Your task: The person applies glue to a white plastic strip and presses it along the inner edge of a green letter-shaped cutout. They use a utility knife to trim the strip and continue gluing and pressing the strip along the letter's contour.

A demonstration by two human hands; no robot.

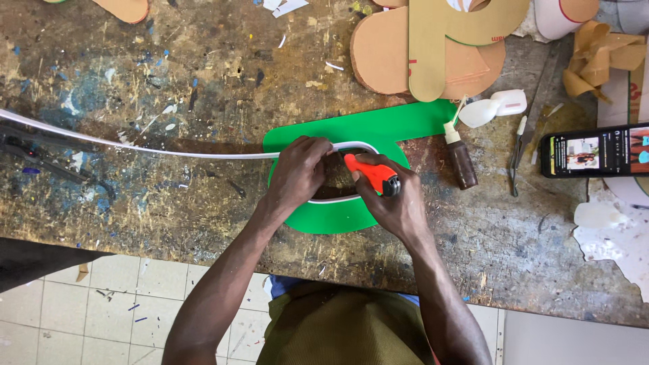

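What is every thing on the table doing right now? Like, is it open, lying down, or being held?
Orange lighter: held in right hand, no flame visible.
White strip: pressed by left hand, curved along the green letter's hole.
Green letter: lying flat.
Brown bottle: lying down, capped.
Phone: lying flat, screen lit.

We see a bright green sheet [378, 125] at the centre, edged by a white strip [135, 145] that runs off toward nine o'clock. Our right hand [395, 206] holds an orange lighter [370, 173] with a black tip. At three o'clock stands a dark brown bottle [462, 162] with a white cap, beside a white bottle [493, 108]. At one o'clock lie tan cardboard cutouts [433, 51]. The bench [169, 74] is brown, flecked with blue, white and black paint. The floor tiles [81, 318] at seven o'clock are cream.
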